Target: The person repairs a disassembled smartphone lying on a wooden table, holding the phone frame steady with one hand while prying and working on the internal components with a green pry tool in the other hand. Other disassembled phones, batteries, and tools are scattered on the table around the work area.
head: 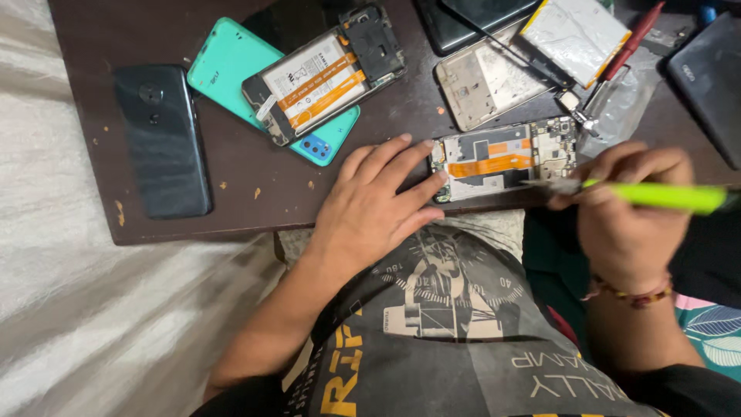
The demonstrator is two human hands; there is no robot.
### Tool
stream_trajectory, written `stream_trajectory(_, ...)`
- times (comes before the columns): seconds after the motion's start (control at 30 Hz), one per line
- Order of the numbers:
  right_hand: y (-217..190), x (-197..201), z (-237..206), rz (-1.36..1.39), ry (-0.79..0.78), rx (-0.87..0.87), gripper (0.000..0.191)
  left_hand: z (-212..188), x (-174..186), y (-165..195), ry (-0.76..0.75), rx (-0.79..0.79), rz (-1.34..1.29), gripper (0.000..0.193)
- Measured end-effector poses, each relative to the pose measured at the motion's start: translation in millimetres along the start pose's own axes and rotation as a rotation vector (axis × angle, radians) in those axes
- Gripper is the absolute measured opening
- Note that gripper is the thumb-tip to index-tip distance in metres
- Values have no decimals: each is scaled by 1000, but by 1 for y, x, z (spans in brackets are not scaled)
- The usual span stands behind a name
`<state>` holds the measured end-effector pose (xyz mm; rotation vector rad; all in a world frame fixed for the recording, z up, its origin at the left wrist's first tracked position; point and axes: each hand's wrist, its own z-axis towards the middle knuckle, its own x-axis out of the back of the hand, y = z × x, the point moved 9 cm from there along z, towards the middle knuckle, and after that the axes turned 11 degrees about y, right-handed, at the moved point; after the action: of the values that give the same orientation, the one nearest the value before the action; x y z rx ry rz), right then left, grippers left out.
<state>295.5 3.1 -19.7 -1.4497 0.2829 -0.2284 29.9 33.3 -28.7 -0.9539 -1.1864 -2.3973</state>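
Dark brown tabletop (255,205) lies over the person's lap, with pale cloth (93,309) at its left side. Near its front edge is the opened phone (502,158), its back cover already off, so that the orange ribbon cable (490,164) and the circuit board (554,143) lie bare.

The left hand (374,205) rests flat beside this phone, fingers (409,166) stretched and slightly apart, the tips touching its left end and holding it steady. The right hand (629,205) has its fingers pinched around a green tool (664,195), and the thin metal tip meets the lower right edge of the phone.

Judging from this, the opening is finished and the work inside is in the middle. The board and cable sit in place; I cannot tell if any screws are out.

Other things are around: a second opened phone (328,73) with its battery showing lies on a turquoise cover (228,66), a dark phone (162,139) is well apart at the left, and an empty phone frame (486,77), a silver battery (575,35) and a red screwdriver (629,46) are behind.
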Motion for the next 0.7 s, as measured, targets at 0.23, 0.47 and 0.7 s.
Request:
stream_trajectory(0.23,22,-49,-32,-159,-190,89,17,-4,-10,-1,-22,-25,26,47)
stream_trajectory(0.47,17,-73,-43,-459,-250,402,17,-5,-25,1,-10,6,11,53)
stream_trajectory(0.7,29,-75,-43,-566,-228,472,26,-5,-36,-7,-30,38,10,55)
